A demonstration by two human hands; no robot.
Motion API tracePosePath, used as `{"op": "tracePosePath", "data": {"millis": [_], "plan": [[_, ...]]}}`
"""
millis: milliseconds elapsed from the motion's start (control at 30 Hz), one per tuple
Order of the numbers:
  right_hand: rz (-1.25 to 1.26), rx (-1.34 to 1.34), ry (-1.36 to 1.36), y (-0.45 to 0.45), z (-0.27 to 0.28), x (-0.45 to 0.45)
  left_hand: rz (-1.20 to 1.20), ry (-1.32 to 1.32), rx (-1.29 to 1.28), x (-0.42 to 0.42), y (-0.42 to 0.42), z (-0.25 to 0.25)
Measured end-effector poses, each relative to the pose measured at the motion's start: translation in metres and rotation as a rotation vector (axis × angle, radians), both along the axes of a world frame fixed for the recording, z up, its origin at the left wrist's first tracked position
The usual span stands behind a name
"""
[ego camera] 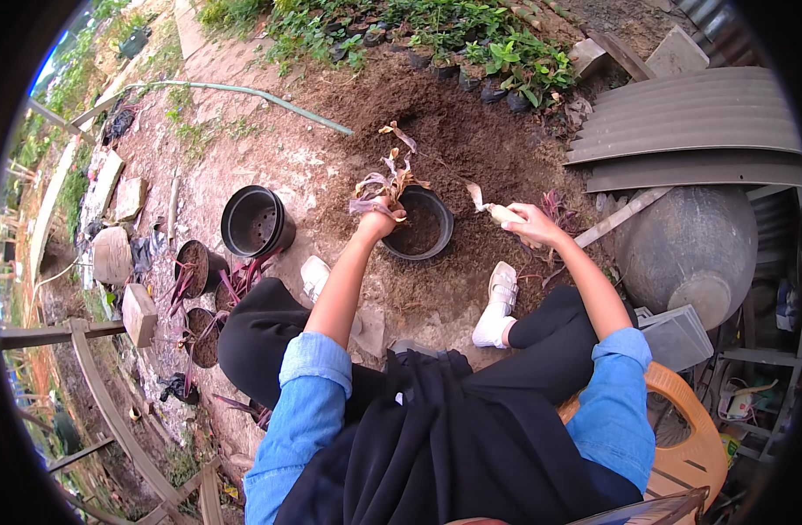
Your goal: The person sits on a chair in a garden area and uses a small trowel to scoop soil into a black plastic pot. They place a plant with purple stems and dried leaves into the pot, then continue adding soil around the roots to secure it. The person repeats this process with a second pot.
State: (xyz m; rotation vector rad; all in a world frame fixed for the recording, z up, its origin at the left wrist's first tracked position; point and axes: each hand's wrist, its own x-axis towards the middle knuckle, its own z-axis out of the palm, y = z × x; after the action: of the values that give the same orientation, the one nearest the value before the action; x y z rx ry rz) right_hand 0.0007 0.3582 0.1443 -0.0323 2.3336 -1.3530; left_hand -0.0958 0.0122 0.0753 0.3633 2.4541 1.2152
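Note:
My left hand [379, 220] grips a bunch of withered, purplish-brown leaves [391, 180] at the left rim of a round black plastic pot [448, 226]. Dark soil [419, 230] lies inside this pot. To its right, my right hand [532, 225] is closed around the pale handle of a small hand trowel [499, 211], whose blade points up and left, away from me. Loose brown soil [460, 144] is heaped beyond the pot. Small purple-leaved plants [556, 209] lie on the ground just past my right hand.
Stacked black pots [257, 222] and potted purple plants [203, 269] stand at left. A green hose [270, 98] crosses the ground. Bagged seedlings [499, 59] fill the far side. Corrugated sheets [689, 118], a large dark clay jar [686, 243] and an orange plastic chair [689, 453] are at right.

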Motion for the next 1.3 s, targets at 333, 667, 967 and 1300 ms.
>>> {"op": "tracePosePath", "data": {"millis": [333,667,967,1300], "plan": [[0.144,0.281,0.071,-0.051,-0.006,0.003,-0.032,-0.149,0.086,-0.005,-0.007,0.01],[0.057,0.419,0.093,-0.099,-0.01,0.01,0.025,-0.099,0.221,-0.003,-0.003,0.0],[0.031,0.257,-0.061,-0.055,0.004,0.018,0.052,-0.09,0.163,-0.011,0.002,0.004],[0.035,-0.097,-0.379,-0.069,-0.009,0.037,-0.01,-0.006,0.118,-0.017,0.019,0.001]]}}
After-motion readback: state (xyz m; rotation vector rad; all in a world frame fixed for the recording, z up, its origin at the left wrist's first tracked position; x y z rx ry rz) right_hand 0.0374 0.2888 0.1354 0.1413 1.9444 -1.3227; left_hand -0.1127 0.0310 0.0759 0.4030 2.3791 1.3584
